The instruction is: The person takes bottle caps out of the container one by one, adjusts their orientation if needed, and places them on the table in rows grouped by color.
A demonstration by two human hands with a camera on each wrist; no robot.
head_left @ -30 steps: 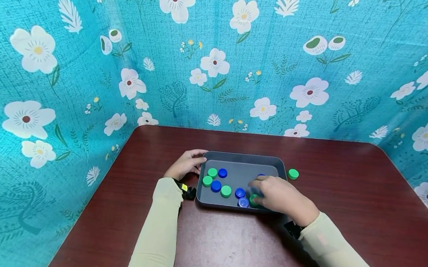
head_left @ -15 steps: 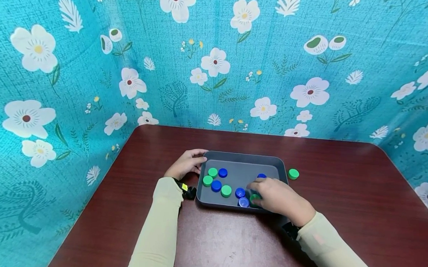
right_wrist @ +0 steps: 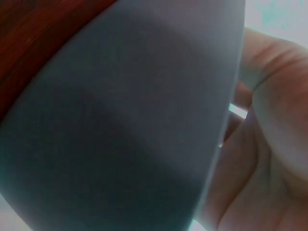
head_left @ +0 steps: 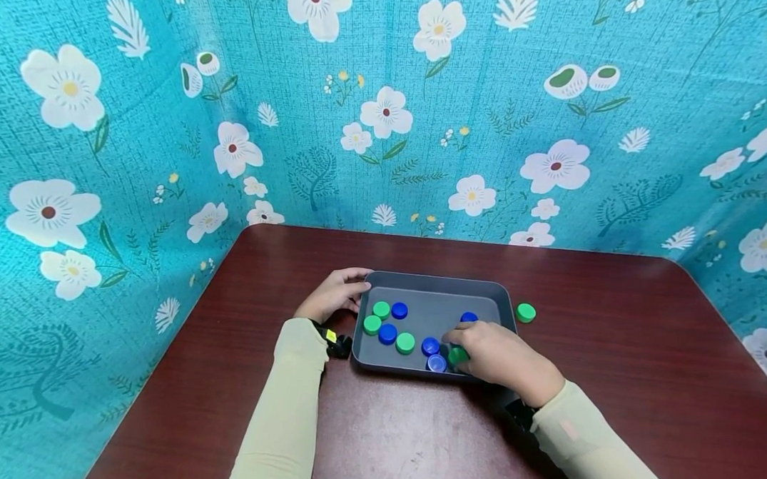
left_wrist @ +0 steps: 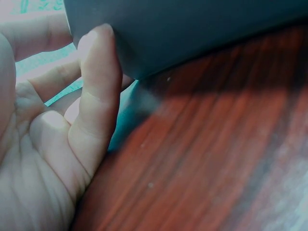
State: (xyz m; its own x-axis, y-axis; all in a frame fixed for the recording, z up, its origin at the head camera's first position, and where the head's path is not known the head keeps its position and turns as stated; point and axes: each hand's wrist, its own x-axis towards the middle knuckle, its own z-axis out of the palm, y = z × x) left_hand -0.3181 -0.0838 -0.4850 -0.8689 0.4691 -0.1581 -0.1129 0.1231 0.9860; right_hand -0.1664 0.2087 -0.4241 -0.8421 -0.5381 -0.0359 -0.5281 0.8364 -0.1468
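Note:
My left hand grips the far left corner of the dark grey tray. In the left wrist view, the thumb presses the tray's outer wall and other fingers lie behind it. My right hand reaches over the near right of the tray, its fingertips pinching a green bottle cap. The tray's wall hides those fingertips in the right wrist view. Two blue bottle caps lie just left of that hand, one upturned cap by the near wall and another cap behind it.
Several green and blue caps, among them a green cap and a blue cap, lie at the tray's left. A blue cap sits behind my right hand. Outside, right of the tray, a green cap rests on the brown table.
My right hand has shifted slightly left and its fingers have closed on the green cap, which has moved a little. The left hand and the tray stay where they were.

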